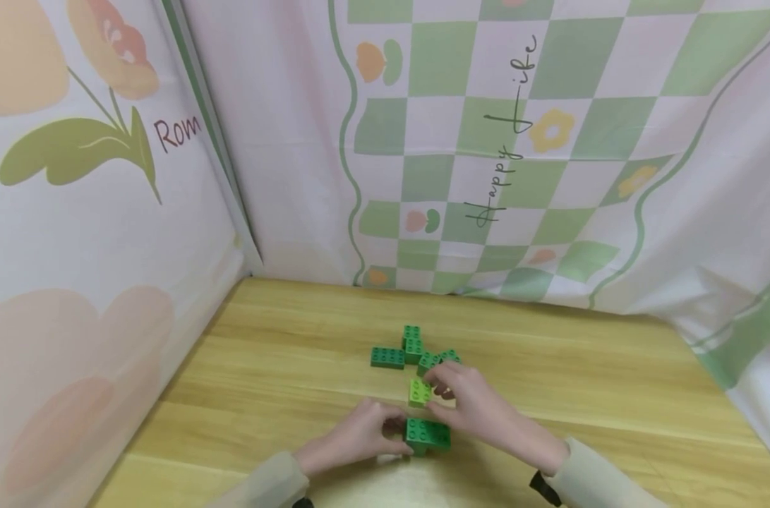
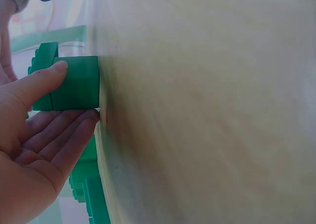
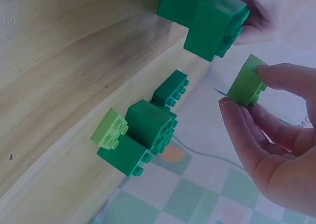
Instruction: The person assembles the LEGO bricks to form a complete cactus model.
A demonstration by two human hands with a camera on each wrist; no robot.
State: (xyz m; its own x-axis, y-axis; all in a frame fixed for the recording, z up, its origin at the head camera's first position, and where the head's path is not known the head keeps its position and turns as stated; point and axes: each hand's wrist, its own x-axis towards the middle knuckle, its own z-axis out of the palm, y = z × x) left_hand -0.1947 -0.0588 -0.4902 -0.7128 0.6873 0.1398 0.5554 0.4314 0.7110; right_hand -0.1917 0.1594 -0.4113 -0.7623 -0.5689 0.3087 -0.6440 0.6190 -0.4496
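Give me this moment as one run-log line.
left hand: holds dark green block on table | right hand: pinches light green block | spare blocks behind

Soft, even indoor light, faint shadows beneath the hands at lower centre of the head view, wide-angle bending at its edges, left wrist view blurred and washed-out, right wrist view slightly soft
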